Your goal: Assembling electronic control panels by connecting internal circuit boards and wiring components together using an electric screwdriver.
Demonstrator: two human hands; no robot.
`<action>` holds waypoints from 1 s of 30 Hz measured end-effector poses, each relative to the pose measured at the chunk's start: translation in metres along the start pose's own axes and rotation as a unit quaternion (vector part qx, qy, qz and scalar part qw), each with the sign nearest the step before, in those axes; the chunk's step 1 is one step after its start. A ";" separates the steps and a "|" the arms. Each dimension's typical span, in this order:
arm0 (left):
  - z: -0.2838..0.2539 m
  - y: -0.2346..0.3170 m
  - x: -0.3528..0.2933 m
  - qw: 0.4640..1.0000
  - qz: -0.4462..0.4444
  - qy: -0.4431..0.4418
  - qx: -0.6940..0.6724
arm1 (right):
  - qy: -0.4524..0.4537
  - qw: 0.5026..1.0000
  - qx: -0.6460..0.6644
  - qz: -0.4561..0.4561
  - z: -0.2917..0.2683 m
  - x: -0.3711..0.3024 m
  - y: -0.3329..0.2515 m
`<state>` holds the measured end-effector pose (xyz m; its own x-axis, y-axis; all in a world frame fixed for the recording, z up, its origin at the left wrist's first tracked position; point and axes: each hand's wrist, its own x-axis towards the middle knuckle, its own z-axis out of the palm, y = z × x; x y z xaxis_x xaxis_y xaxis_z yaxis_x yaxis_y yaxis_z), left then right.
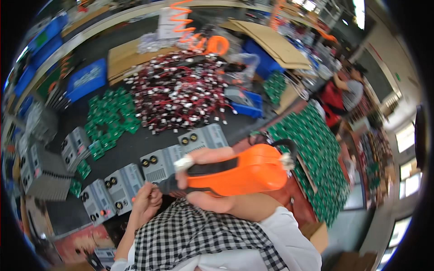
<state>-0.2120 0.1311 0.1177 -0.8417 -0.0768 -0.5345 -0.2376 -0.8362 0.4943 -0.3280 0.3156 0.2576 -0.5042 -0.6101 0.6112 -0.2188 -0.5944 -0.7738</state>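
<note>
My right hand (214,202) is wrapped round an orange and black power screwdriver (253,168), held level with its tip pointing left. A white wrapping (183,163) covers one of its fingertips. Close to the tool's tip, my left hand (148,201) is closed with the fingers pinched together; what they hold is too small to make out. Beside the hands runs a row of grey panels with round black and brass fittings: one panel (128,184) lies by my left hand, another panel (163,159) beyond the tool, and a further panel (209,137) to the right.
A heap of red and black wires with white connectors (176,95) fills the bench's middle. Green circuit boards (110,117) lie left of it, and a large sheet of them (312,153) right. Stacked grey panels (45,174) stand far left. A person (350,92) sits at the right.
</note>
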 end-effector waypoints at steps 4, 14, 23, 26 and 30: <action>0.009 -0.007 0.000 1.000 0.005 -0.018 0.015 | -0.035 0.998 0.060 -0.001 -0.018 -0.003 -0.002; 0.070 0.051 0.133 0.976 0.011 0.000 0.216 | 0.159 0.984 0.023 -0.071 -0.111 -0.036 -0.003; 0.218 0.090 0.240 0.485 0.331 0.072 0.806 | 0.313 0.949 -0.020 -0.047 -0.158 -0.053 -0.008; 0.239 0.090 0.261 0.409 0.292 0.101 0.859 | 0.347 0.937 -0.024 -0.039 -0.172 -0.056 -0.012; 0.266 0.099 0.276 0.399 0.353 0.152 0.833 | 0.372 0.927 -0.010 -0.040 -0.191 -0.059 -0.012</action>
<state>-0.5968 0.1718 0.2014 -0.9467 -0.2472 0.2066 -0.1985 0.9527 0.2301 -0.4558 0.4584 0.1991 -0.9209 -0.0294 0.3888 -0.2921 -0.6084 -0.7379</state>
